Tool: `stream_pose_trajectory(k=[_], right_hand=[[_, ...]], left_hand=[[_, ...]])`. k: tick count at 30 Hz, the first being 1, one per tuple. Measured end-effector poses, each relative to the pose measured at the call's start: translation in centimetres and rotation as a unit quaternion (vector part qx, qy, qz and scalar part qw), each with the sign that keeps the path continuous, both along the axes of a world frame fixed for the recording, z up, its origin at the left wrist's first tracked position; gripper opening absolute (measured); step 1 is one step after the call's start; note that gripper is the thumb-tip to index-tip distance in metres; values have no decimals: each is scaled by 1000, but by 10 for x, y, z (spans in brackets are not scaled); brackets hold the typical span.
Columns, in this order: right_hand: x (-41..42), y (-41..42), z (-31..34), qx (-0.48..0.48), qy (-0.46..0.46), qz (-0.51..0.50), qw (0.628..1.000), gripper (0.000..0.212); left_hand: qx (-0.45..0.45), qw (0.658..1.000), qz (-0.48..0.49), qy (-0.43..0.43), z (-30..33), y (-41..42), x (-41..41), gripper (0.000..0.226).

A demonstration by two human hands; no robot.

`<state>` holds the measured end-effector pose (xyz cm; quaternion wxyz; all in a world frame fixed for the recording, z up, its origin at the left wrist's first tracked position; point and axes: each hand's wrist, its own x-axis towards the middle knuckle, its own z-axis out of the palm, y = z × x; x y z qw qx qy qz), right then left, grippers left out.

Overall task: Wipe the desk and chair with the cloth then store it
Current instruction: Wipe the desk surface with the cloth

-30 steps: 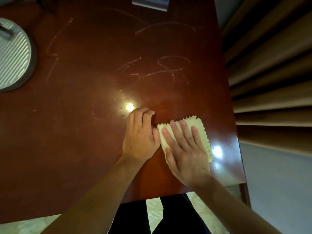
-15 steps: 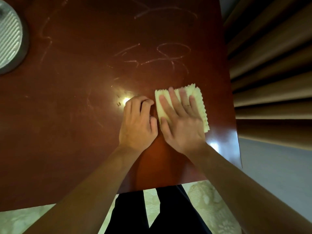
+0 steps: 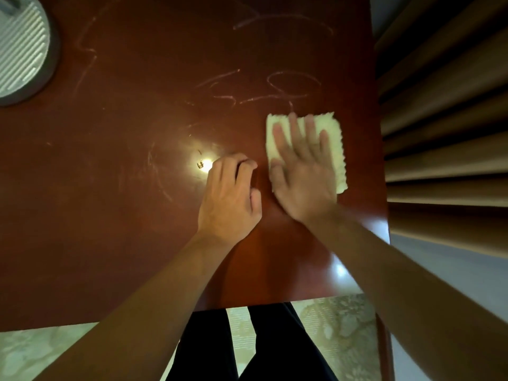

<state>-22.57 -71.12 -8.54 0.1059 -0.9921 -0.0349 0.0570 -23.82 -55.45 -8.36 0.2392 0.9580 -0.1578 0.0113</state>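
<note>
1. The right hand (image 3: 301, 171) lies flat on the pale yellow cloth (image 3: 334, 144), fingers straight and slightly spread, pressing it to the desk (image 3: 123, 166) rather than gripping it; over the last second the hand and cloth have slid away from the person, from near the front edge toward the chalky scribbles (image 3: 275, 89) further back; the cloth's far edge now sits just short of the lowest of those marks.
2. The cloth is on the right part of the desk, near its right edge, folded into a rough rectangle with most of its near-left half hidden under the palm; its blurred outline suggests the stroke is under way.
3. The left hand (image 3: 229, 193) rests on the desk just beside the right, apart from the cloth; its fingers are curled under and hold nothing visible; it has stayed roughly where it was, so it appears to be bracing rather than wiping.
4. The judgement is that wiping of the desk is at an early stage; the scribbles ahead of the cloth, further faint streaks toward the left and the far edge are all untouched; the chair and the storing are not yet begun.
5. A round ribbed grey object (image 3: 19, 48) sits at the far left corner, well apart from both hands; a bright light reflection (image 3: 204, 164) glares just left of the left fingers.
</note>
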Motion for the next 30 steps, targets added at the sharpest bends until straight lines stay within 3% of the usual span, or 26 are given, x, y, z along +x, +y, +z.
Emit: stream_pose_trajectory(k=[6, 14, 19, 24, 30], right_hand=[[-34, -11, -6, 11, -27, 89, 996, 55], [83, -22, 1, -30, 13, -54, 998, 63], [60, 29, 0, -13, 4, 46, 999, 60], [20, -4, -4, 16, -28, 121, 992, 51], [81, -30, 4, -8, 2, 17, 1000, 60]], left_hand=[[-17, 1000, 10, 3, 0, 0, 1, 36], [-4, 1000, 5, 12, 1, 1, 2, 39], [-31, 999, 9, 11, 0, 1, 2, 29], [-33, 999, 10, -7, 1, 2, 1, 25], [-21, 1000, 11, -4, 1, 1, 3, 28]])
